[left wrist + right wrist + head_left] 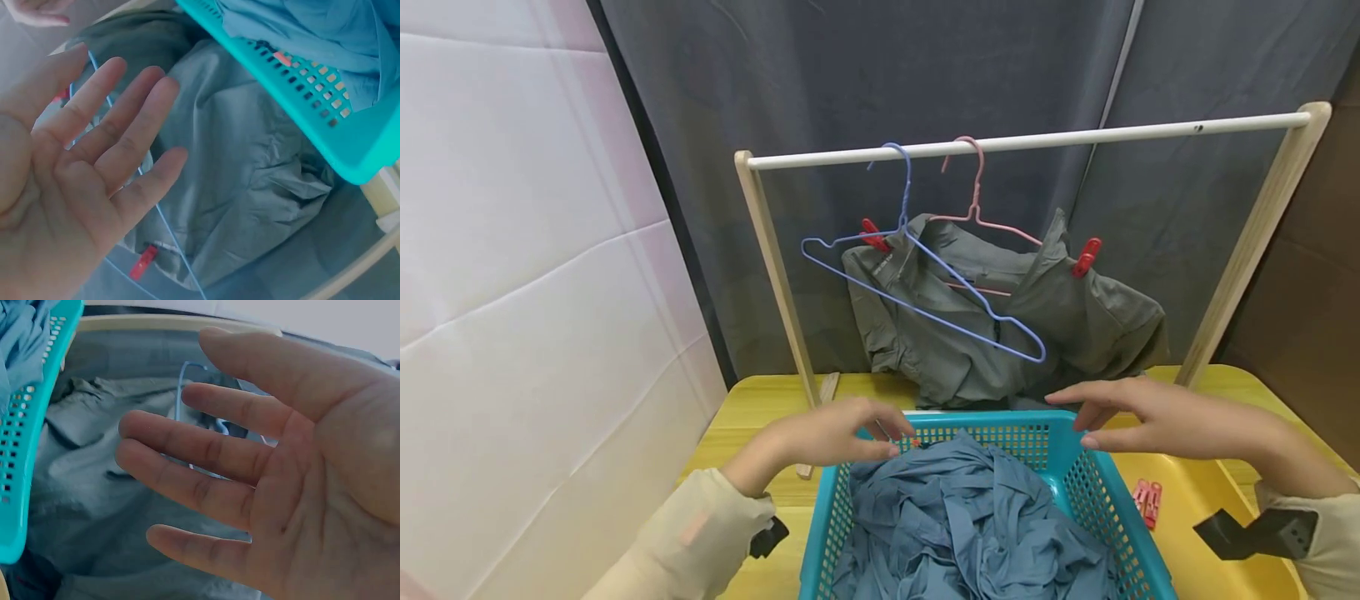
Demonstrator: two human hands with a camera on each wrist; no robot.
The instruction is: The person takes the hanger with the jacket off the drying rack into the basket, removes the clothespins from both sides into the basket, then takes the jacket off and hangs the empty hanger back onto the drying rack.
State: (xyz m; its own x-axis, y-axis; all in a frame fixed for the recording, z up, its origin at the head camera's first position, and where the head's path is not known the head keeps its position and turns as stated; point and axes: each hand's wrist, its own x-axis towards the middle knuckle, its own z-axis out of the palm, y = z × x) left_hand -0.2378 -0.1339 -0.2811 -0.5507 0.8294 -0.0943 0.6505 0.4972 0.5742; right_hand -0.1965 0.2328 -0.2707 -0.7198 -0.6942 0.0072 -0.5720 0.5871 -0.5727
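Observation:
Both hands are bare and hold nothing. The left hand hovers over the left back corner of a teal plastic basket, its fingers relaxed. Over the basket's right back corner floats the right hand, fingers loosely spread. Crumpled blue cloth fills the basket. Behind it, a grey-green garment hangs on a pink hanger, with a red clothespin at its left and another red clothespin at its right. An unloaded blue hanger hangs in front of the garment.
A white rod on wooden posts carries both hangers. Right of the basket, a yellow tray holds pink clothespins. Everything stands on a yellow wood-grain table. A dark grey curtain closes off the back.

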